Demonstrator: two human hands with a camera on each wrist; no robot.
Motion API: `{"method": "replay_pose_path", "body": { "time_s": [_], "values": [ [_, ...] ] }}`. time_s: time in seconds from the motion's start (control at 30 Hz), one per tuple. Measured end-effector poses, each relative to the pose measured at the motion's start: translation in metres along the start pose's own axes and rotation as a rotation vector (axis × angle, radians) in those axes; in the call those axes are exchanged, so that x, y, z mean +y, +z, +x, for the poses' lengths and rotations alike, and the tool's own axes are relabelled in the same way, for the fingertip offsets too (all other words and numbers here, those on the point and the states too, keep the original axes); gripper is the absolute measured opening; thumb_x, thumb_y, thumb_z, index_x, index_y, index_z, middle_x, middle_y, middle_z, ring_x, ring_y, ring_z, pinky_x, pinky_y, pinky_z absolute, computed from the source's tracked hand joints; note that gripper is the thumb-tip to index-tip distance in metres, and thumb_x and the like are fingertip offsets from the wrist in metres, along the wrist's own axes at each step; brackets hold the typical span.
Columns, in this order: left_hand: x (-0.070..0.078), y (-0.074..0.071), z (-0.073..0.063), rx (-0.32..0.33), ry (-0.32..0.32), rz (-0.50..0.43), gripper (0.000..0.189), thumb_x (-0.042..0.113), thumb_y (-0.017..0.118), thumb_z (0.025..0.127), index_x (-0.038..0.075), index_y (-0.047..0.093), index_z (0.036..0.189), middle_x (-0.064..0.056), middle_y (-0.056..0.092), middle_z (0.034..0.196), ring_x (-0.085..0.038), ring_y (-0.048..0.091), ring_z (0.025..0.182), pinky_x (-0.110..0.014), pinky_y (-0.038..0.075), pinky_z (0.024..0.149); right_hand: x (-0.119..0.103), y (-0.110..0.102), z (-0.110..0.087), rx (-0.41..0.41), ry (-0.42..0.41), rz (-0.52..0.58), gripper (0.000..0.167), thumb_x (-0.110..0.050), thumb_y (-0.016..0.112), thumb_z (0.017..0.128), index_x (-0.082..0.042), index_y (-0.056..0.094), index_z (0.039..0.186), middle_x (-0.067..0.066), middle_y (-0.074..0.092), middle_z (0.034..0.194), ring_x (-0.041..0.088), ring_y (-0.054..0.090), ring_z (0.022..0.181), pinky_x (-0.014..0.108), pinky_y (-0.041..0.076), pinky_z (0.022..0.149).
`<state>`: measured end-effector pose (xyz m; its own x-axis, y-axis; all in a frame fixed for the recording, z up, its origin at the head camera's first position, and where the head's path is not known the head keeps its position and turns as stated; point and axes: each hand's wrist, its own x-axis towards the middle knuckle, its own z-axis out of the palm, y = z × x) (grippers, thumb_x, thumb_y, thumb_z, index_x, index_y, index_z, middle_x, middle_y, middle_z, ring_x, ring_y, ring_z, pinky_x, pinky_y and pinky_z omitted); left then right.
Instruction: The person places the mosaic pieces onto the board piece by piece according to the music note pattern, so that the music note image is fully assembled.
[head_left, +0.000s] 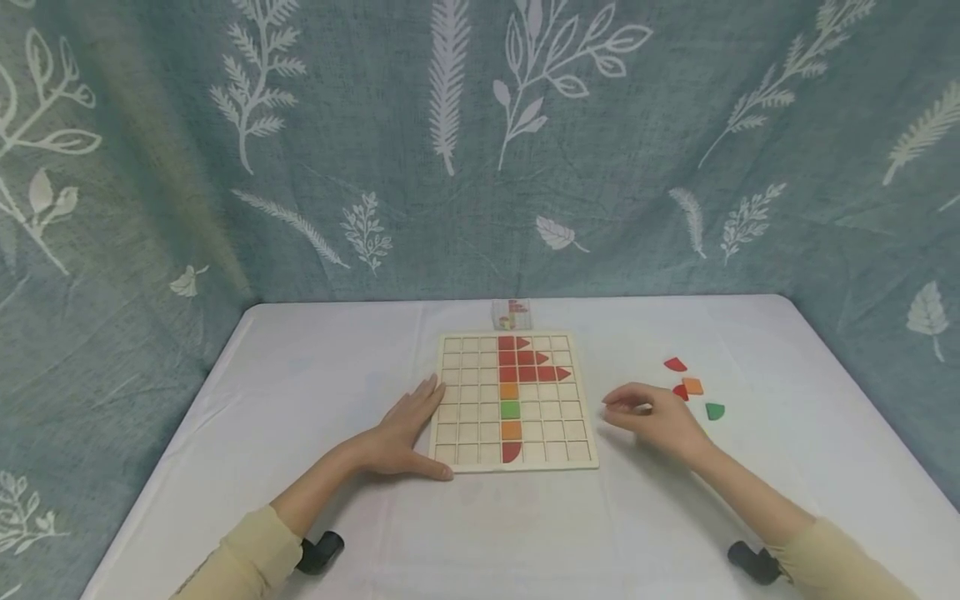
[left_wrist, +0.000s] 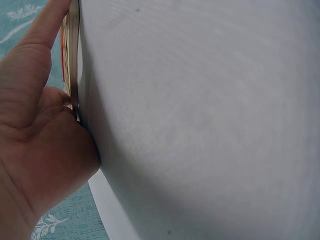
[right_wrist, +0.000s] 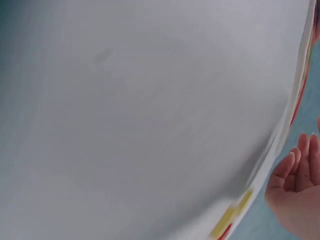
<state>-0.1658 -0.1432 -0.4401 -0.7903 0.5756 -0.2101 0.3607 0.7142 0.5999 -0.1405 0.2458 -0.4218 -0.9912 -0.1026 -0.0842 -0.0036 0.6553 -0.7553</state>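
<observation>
A wooden grid board (head_left: pixel 551 429) lies on the table. Down its middle run an orange square (head_left: pixel 509 391), a green square (head_left: pixel 510 409), another orange square and a rounded red piece (head_left: pixel 512 452). Red squares ending in triangles (head_left: pixel 562 374) form three rows in its upper part. My left hand (head_left: pixel 397 433) rests spread at the board's lower left corner, fingers along the left edge and thumb at the front edge. To the right of the board hovers my right hand (head_left: pixel 660 421), its fingers loosely bent. No piece shows between its fingertips in either view.
Loose pieces lie beyond my right hand: a red one (head_left: pixel 676 364), an orange square (head_left: pixel 693 386), a partly hidden red one (head_left: pixel 680 392) and a green one (head_left: pixel 715 411). A small pattern card (head_left: pixel 522 317) stands behind the board. A blue-green leaf-print cloth (head_left: pixel 450 225) hangs around the table.
</observation>
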Motion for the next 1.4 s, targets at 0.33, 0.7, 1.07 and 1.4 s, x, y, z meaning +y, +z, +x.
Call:
{"method": "replay_pose_path", "body": {
  "time_s": [0.33,0.7,1.07,1.4],
  "values": [
    [0.001,-0.001,-0.001,0.003,0.005,-0.007,0.125,0.058,0.079,0.070,-0.001,0.008,0.155,-0.018,-0.001,0.162,-0.032,-0.002,0.149,-0.048,0.001,0.120,0.031,-0.043,0.000,0.074,-0.026,-0.138,0.027,-0.021,0.073,0.089,-0.006,0.069,0.112,0.012,0.068,0.108,0.028,0.061,0.098,0.037,0.053,0.080],
    [0.003,0.000,-0.002,-0.004,-0.021,-0.007,0.126,0.059,0.079,0.069,0.000,0.009,0.155,-0.017,-0.001,0.162,-0.030,-0.002,0.149,-0.046,0.000,0.120,0.045,-0.053,0.010,0.054,-0.017,-0.253,0.030,-0.017,0.074,0.087,-0.003,0.069,0.113,0.014,0.068,0.106,0.027,0.057,0.091,0.040,0.049,0.078],
    [0.001,-0.001,-0.001,-0.009,-0.021,-0.017,0.127,0.060,0.079,0.069,0.000,0.008,0.155,-0.016,-0.002,0.163,-0.030,-0.003,0.149,-0.046,0.000,0.120,0.032,-0.043,0.013,0.050,-0.019,-0.204,0.029,-0.020,0.077,0.085,-0.005,0.071,0.109,0.005,0.067,0.092,0.020,0.053,0.076,0.026,0.045,0.059],
    [0.000,0.000,-0.001,-0.005,-0.019,-0.015,0.127,0.059,0.079,0.069,0.000,0.008,0.155,-0.017,-0.001,0.163,-0.030,-0.002,0.149,-0.046,0.001,0.120,-0.002,-0.005,0.018,-0.004,-0.047,-0.124,0.027,-0.030,0.079,0.082,-0.017,0.073,0.105,-0.003,0.067,0.094,0.020,0.053,0.086,0.029,0.046,0.063]
  ]
}}
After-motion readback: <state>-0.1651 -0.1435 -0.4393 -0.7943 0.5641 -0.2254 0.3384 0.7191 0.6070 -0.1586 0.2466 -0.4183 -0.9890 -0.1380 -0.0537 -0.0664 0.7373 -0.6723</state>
